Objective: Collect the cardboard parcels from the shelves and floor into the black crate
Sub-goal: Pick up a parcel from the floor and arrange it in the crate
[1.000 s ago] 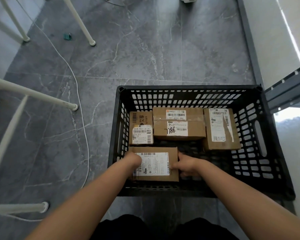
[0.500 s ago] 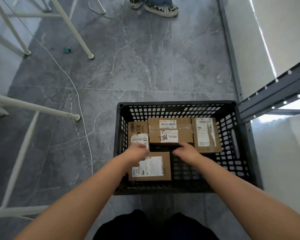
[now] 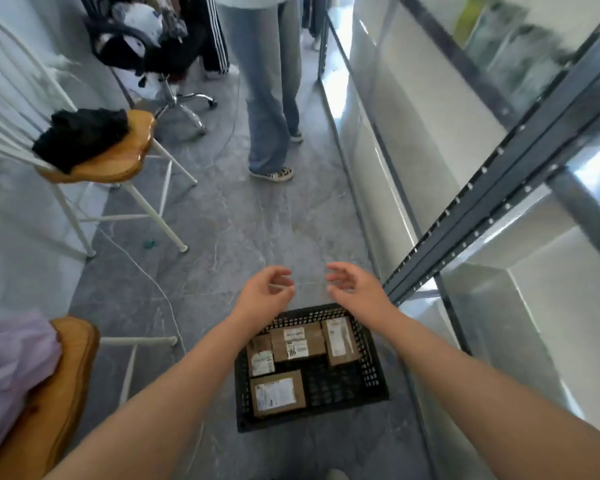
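Observation:
The black crate (image 3: 369, 375) stands on the grey floor below me, beside the metal shelving. Inside lie several cardboard parcels: one with a big white label at the near left (image 3: 278, 393), a small one (image 3: 260, 354) behind it, a wide one marked "786" (image 3: 297, 342) and an upright one (image 3: 340, 341) at the far right. My left hand (image 3: 264, 295) and my right hand (image 3: 355, 289) hover above the crate's far rim, fingers loosely curved, holding nothing.
Dark metal shelving (image 3: 492, 188) with pale boards runs along the right. A person in grey trousers (image 3: 274, 98) stands ahead in the aisle. White chairs with wooden seats (image 3: 108, 157) are at the left, one bearing lilac cloth (image 3: 11, 368). A white cable (image 3: 146, 271) crosses the floor.
Both hands let go of the near-left parcel and rose out of the crate. My view lifted and pulled back, so the crate looks smaller and the aisle ahead shows.

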`<state>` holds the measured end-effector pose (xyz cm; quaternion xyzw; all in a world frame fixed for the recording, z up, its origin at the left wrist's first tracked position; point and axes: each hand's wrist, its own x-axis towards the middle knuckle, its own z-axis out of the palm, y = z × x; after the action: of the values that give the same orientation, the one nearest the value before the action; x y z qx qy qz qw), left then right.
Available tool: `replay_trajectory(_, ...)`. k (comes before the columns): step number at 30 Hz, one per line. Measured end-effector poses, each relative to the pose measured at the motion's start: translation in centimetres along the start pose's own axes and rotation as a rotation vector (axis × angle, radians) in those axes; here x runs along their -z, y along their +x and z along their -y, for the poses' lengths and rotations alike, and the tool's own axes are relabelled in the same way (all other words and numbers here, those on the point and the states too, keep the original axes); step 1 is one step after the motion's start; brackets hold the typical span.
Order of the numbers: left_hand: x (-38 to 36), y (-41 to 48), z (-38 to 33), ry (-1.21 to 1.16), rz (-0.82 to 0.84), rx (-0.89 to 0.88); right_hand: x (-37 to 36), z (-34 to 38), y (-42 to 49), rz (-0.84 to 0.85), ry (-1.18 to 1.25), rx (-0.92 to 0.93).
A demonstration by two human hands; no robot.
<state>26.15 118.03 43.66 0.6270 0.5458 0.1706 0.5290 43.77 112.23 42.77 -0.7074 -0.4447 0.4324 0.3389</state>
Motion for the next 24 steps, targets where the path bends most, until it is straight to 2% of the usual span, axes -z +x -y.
replay_trajectory(6,3.1,-3.4,-18.3,0.095,0.054,-0.306,12.4,14.4,-5.7,-0.178,-0.101,0.185)
replay_trajectory(10,2.3,-4.6,-27.4,0.055,0.059,-0.508,19.3,20.0,-9.4,-0.339,-0.127,0.274)
replay_trajectory(13,0.7,-5.3,-32.0,0.034,0.117,-0.622,22.7,22.0,-12.5,-0.487,-0.097,0.280)
replay_trajectory(24,-5.7,-9.0,-42.2,0.075,0.564,-0.990,27.0,23.4,-24.0,-0.990,-0.093,0.163)
